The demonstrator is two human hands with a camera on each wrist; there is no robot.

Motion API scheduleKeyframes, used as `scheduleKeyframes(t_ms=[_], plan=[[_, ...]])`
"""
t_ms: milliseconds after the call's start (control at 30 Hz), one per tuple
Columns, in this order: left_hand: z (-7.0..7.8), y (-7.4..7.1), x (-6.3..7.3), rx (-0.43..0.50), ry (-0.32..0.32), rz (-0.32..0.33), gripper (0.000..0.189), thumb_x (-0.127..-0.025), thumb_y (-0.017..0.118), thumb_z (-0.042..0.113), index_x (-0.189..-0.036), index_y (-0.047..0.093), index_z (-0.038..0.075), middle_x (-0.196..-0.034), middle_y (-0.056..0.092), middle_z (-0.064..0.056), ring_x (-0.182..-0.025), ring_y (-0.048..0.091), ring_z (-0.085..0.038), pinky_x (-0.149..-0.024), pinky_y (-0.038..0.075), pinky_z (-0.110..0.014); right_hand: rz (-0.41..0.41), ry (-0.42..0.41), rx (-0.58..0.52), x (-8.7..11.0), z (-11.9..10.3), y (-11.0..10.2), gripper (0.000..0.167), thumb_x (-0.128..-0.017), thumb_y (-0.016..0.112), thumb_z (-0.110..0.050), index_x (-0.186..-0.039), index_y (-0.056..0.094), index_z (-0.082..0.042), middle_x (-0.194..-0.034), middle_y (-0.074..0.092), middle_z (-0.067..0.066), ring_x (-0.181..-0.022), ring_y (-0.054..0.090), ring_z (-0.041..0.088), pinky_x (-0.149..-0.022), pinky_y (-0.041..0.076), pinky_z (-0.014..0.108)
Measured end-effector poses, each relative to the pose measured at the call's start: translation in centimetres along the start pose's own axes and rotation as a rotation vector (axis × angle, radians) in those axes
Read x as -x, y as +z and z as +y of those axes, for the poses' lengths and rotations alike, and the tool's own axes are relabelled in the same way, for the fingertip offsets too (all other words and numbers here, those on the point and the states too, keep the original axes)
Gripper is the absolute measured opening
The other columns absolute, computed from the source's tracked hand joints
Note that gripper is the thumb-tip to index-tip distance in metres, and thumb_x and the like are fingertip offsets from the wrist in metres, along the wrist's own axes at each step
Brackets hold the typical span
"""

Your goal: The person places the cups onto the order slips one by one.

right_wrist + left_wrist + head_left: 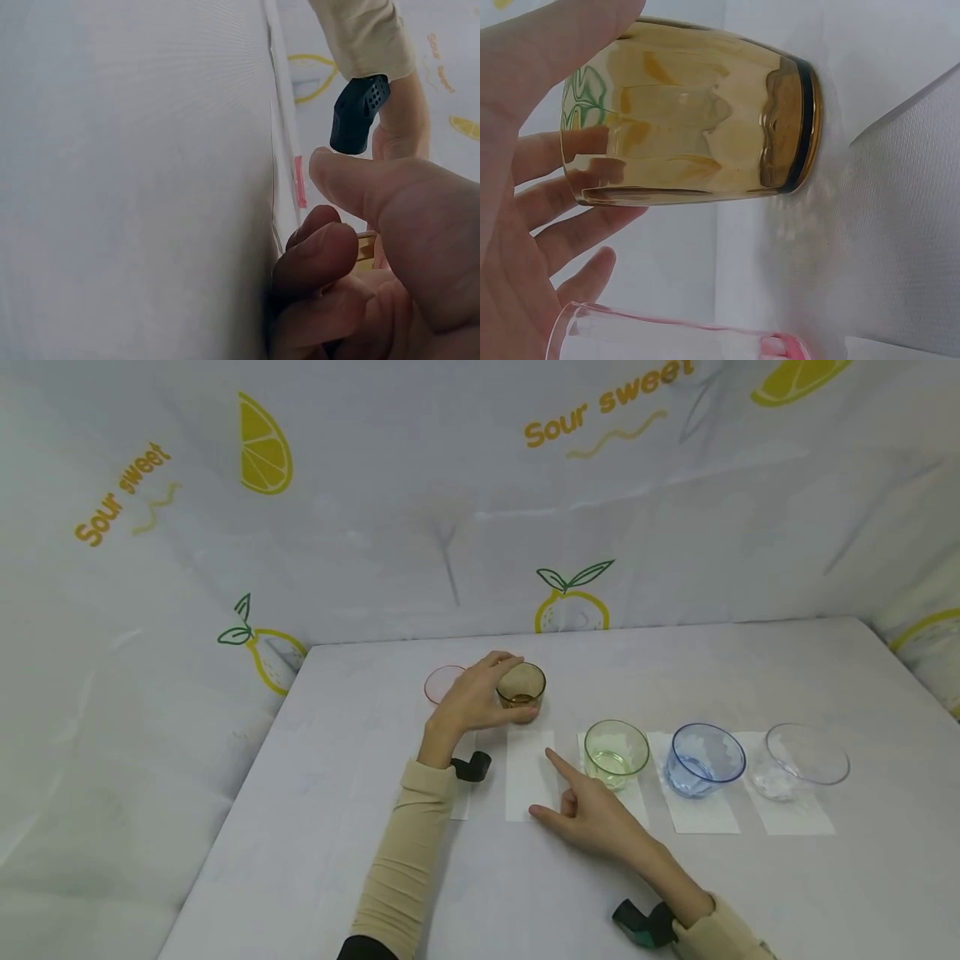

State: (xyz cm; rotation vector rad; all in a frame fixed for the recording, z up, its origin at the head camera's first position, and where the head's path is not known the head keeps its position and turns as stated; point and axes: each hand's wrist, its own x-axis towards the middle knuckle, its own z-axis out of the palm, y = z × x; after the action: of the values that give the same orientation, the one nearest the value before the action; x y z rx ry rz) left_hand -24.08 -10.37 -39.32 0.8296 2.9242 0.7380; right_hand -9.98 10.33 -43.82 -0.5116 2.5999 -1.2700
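Observation:
My left hand (474, 697) holds an amber glass (522, 687) near the back of the table, with the thumb on the near side and the fingers reaching round the far side. In the left wrist view, the amber glass (697, 112) shows fluted walls and a thick dark-ringed base. A pink-rimmed glass (682, 337) stands close beside that hand. Nothing is in my right hand (600, 818); its index finger and thumb stretch out over a white paper strip (525, 777), the other fingers bent. A green glass (617, 760) stands just behind it.
To the right, a blue glass (701, 764) and a clear glass (806, 760) stand on white paper strips. Another strip (461, 806) lies partly under the left wrist. Lemon-printed white sheeting (375, 543) hangs behind the white table (315, 793).

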Motion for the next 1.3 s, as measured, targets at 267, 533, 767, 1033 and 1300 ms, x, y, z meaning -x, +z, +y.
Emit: scheduleKeyframes(t_ms=[267,533,767,1033,1300], plan=[[0.10,0.04,0.04,-0.014,0.006,0.004,0.084,-0.086,0.079,0.050,-0.152,0.048,0.009,-0.151,0.053,-0.011,-0.138,0.054,-0.030,-0.115,0.045,-0.047,0.014,0.004,0.020,-0.01,-0.07,0.13,0.083,-0.092,0.076,-0.028,-0.154,0.035,0.006,-0.054,0.044,-0.011,-0.049,0.037,-0.002,-0.052,0.037,0.020],[0.11,0.12,-0.07,-0.014,-0.015,0.010,0.085,-0.085,0.079,0.052,-0.152,0.048,0.010,-0.151,0.054,-0.009,-0.138,0.054,-0.027,-0.115,0.046,-0.045,0.026,0.005,0.013,0.02,-0.10,0.02,0.085,-0.092,0.077,-0.030,-0.154,0.034,0.007,-0.053,0.046,-0.010,-0.048,0.038,-0.001,-0.051,0.037,0.020],[0.20,0.15,0.01,0.010,-0.029,0.009,0.084,-0.086,0.079,0.050,-0.152,0.048,0.008,-0.151,0.053,-0.010,-0.137,0.055,-0.028,-0.113,0.048,-0.046,0.019,0.020,0.010,0.04,-0.02,0.06,0.086,-0.091,0.077,-0.031,-0.154,0.033,0.009,-0.054,0.047,-0.009,-0.048,0.039,0.000,-0.050,0.037,0.020],[0.28,0.16,0.13,0.014,-0.026,0.025,0.084,-0.086,0.080,0.049,-0.151,0.049,0.008,-0.151,0.053,-0.010,-0.137,0.055,-0.027,-0.112,0.049,-0.047,0.009,0.037,0.010,-0.01,0.06,0.19,0.086,-0.090,0.078,-0.029,-0.153,0.035,0.010,-0.053,0.045,-0.009,-0.047,0.038,0.000,-0.049,0.035,0.020],[0.50,-0.14,0.19,0.006,-0.018,0.047,0.082,-0.086,0.079,0.050,-0.151,0.050,0.009,-0.151,0.053,-0.009,-0.136,0.056,-0.027,-0.110,0.050,-0.049,0.008,0.080,0.016,0.03,-0.10,0.25,0.084,-0.090,0.077,-0.027,-0.152,0.036,0.013,-0.051,0.042,-0.010,-0.045,0.036,0.002,-0.045,0.032,0.020]])
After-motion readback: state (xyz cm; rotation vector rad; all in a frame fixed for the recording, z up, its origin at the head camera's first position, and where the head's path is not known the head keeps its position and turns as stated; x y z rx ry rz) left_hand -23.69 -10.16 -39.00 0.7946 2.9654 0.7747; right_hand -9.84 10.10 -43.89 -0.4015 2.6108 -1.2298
